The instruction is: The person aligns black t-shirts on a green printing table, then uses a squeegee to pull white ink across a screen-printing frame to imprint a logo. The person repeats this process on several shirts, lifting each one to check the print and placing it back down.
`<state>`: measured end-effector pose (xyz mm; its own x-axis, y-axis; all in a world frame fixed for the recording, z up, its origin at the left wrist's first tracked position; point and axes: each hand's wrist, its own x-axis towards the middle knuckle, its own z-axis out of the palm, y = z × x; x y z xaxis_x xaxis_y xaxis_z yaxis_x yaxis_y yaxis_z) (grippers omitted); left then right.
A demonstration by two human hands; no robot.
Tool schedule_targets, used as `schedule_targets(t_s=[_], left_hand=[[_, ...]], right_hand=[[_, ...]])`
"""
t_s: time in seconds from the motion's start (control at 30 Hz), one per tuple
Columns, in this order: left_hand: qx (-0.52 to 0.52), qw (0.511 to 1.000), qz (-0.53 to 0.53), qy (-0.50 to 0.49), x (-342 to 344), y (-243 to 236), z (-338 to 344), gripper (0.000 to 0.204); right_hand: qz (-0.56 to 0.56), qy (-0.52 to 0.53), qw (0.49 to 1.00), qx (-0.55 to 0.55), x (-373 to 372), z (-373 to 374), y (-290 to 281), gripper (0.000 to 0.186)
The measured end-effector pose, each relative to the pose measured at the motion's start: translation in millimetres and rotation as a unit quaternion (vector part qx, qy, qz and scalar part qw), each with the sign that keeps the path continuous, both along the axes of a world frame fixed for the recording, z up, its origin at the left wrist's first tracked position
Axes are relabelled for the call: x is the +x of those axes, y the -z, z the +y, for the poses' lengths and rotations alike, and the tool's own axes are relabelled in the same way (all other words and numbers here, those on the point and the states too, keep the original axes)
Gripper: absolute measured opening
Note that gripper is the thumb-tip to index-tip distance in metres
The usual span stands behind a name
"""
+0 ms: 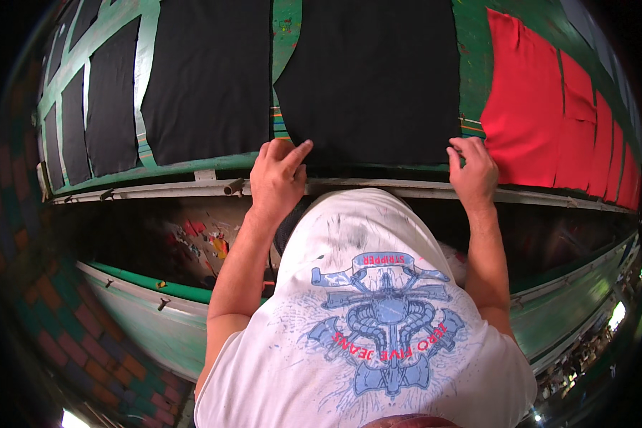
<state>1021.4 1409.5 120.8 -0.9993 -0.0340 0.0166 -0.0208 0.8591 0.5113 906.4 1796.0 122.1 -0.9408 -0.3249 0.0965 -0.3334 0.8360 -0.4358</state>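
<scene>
A large black fabric panel point(374, 78) lies flat on the green table in front of me, its lower edge near the table's front rail. At its lower left corner is my left hand point(279, 175), index finger stretched out over the cloth and the other fingers partly bent. My right hand point(476, 170) is at the lower right corner, thumb and fingers curved with a small gap between them, tips touching the panel's edge. Neither hand lifts the cloth. Left of this panel lies another wide black panel point(208, 78).
Narrower black pieces point(113, 103) lie farther left, and red fabric pieces point(524, 100) at the right. A metal rail point(406, 188) runs along the green table's point(287, 32) front edge. Behind me stands a second green table point(150, 314). Scraps point(200, 239) litter the floor between.
</scene>
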Motion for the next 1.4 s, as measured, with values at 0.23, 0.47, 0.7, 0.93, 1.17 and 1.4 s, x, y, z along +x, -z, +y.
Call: schedule_targets(t_s=[0.23, 0.47, 0.7, 0.93, 1.17, 1.4], left_hand=[[-0.044, 0.989, 0.033, 0.135, -20, 6, -15, 0.024], [0.047, 0.998, 0.021, 0.03, -26, 10, -24, 0.014], [0.041, 0.999, 0.005, 0.013, -32, 12, -24, 0.01], [0.133, 0.987, -0.091, -0.015, -30, 5, -32, 0.008], [0.138, 0.98, -0.139, -0.026, -24, -1, -28, 0.01], [0.169, 0.974, -0.141, -0.057, -26, 3, -26, 0.009]], right_hand=[[0.019, -0.19, 0.98, -0.05, 12, -53, -1, 0.027], [-0.028, -0.189, 0.981, -0.041, 7, -61, 14, 0.02], [-0.228, -0.168, 0.956, -0.07, -31, -52, 17, 0.009], [-0.309, -0.187, 0.932, -0.035, -49, -56, 11, 0.013], [-0.347, -0.167, 0.922, -0.033, -52, -65, -3, 0.011], [-0.298, -0.186, 0.935, -0.043, -45, -61, 0, 0.009]])
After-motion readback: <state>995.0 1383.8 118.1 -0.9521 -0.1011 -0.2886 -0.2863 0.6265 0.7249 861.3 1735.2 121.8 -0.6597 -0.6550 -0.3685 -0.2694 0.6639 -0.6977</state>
